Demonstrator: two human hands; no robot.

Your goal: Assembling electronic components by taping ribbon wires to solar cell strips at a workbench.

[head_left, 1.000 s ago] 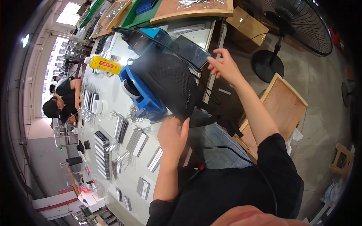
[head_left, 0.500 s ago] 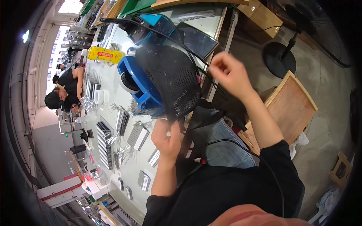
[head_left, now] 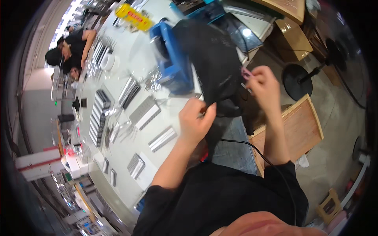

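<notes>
Pink strip (head_left: 246,73), clear of the right hand (head_left: 265,87) half a second ago, is now pinched in its fingers. Black mesh bag (head_left: 210,59), at table (head_left: 123,155) edge, is clamped by left hand (head_left: 196,121); two-sided hold apparently gained.

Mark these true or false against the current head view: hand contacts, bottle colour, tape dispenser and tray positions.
1. The left hand grips the black bag. True.
2. The right hand is empty. False: it holds a small pink thing.
3. The bottle is green. False: it is yellow.
4. The blue tape dispenser is on the table. True.
5. The wooden tray is left of the left hand. False: it is to the right.
</notes>
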